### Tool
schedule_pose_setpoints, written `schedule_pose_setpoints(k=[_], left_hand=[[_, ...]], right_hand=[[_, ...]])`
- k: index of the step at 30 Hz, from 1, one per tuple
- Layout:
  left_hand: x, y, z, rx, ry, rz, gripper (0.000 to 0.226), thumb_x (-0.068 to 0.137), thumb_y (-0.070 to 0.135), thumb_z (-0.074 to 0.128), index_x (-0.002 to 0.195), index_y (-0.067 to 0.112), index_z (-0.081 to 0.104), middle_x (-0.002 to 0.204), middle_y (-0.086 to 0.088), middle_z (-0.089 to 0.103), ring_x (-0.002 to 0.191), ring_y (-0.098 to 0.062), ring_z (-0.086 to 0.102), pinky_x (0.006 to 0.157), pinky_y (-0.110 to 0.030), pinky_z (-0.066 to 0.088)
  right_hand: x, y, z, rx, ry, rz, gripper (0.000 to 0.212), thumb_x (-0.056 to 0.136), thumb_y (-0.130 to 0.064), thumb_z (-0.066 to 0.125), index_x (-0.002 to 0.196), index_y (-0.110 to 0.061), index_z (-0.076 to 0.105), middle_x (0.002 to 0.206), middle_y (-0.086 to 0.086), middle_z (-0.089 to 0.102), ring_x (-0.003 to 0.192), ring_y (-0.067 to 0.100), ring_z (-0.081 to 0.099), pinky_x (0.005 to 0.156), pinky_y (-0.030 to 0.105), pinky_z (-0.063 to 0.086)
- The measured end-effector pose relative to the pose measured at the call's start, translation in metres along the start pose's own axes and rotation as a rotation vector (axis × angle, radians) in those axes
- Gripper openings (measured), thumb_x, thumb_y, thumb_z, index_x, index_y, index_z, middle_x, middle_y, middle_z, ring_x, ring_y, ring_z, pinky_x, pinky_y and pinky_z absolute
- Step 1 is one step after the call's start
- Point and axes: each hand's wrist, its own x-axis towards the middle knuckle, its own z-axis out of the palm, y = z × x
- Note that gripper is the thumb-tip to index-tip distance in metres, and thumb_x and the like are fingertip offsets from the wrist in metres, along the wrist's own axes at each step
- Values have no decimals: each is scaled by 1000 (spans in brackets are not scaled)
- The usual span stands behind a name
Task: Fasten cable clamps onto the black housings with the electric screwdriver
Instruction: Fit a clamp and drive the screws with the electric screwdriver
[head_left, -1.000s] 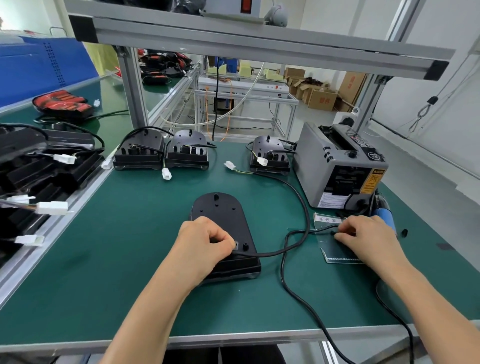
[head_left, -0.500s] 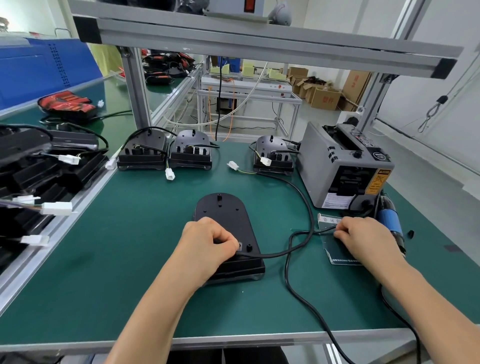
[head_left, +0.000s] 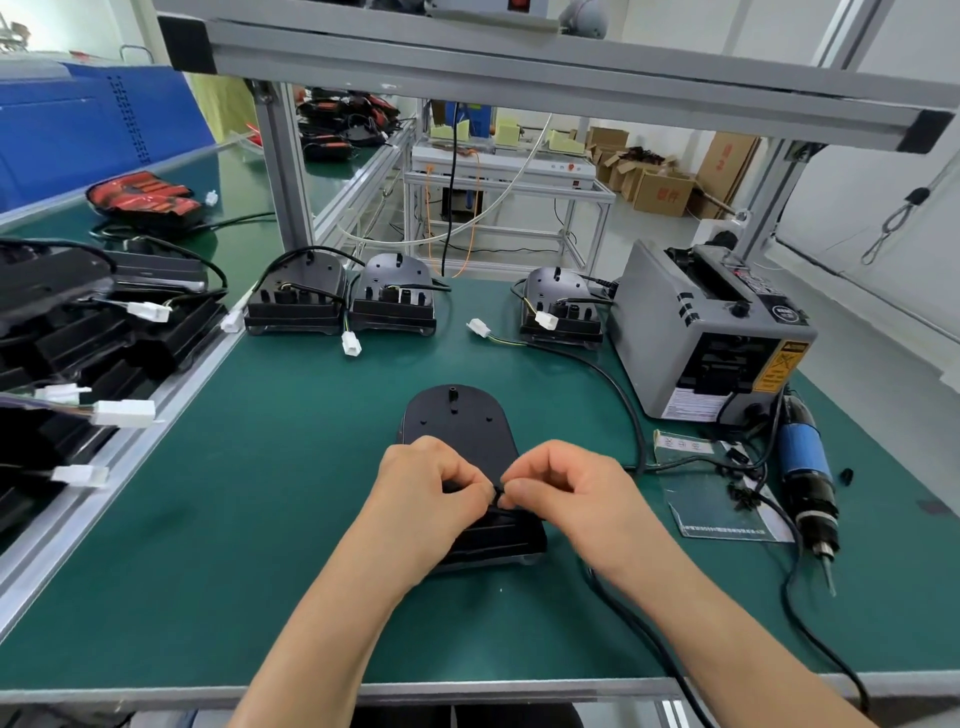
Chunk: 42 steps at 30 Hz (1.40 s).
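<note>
Far left of the frame, the stack of black housings (head_left: 78, 332) with white plugs is just sitting there, and three wired housings (head_left: 296, 296) are lined up along the back, upper middle.

Lower middle is where the action is. My left hand (head_left: 431, 483) is on the near end of the housing (head_left: 457, 426) I'm working on, fingers curled in, thumb and forefinger pinching.

What's new: a second ago my right hand (head_left: 566, 488) was way off to the right, picking at the card (head_left: 727, 514) of little black parts. Now it's come across to meet the left one, thumb and forefinger pinched on the same tiny black bit, which I take to be the cable clamp (head_left: 498, 493). My fingertips hide most of it, so I can't swear to that.

The cable (head_left: 631, 415) loops out to the right. Past the card, the electric screwdriver (head_left: 808, 467) lies flat on the mat (head_left: 260, 467) by the grey machine (head_left: 701, 322), nobody touching it.

So I reckon the clamp's getting seated over the cable, and the screwing is still to come.
</note>
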Motion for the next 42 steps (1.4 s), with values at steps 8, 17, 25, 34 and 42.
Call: schedule_pose_setpoints(k=[8,17,25,34,42], left_hand=[[-1,2,1,24,2,68,20,80,14,62,68,26,72,78,-19,56,65,-13,41,56,-27,36],[-5,1,2,-9,47,51,24,81,15,64,63,28,72,86,5,55,82,-7,50,60,-15,41],[-9,-6,6,-49,117,60,20,79,17,66,62,27,71,81,15,57,96,-4,47,68,-7,34],[-22,-16,-2,21,62,146,24,88,21,64,84,44,63,95,27,51,107,8,39,80,0,27],[-25,-20,0,61,112,228,26,85,18,68,81,42,62,93,21,50,91,-1,49,72,-4,33]], right_hand=[[9,0,-4,-37,-86,42,20,83,-10,68,70,-26,69,72,-3,73,70,6,66,76,26,52],[11,2,2,-190,-46,0,12,78,-24,71,71,-30,64,72,-8,70,69,9,61,76,38,52],[14,7,-1,-245,-28,11,12,77,-33,73,67,-31,67,69,-14,68,61,0,56,65,25,48],[38,-4,-13,-269,-269,182,15,79,-34,72,70,-24,67,66,-14,61,66,3,52,70,21,41],[57,-23,-18,-464,-484,229,19,83,-33,70,67,-25,64,56,-18,56,51,-5,47,52,6,36]])
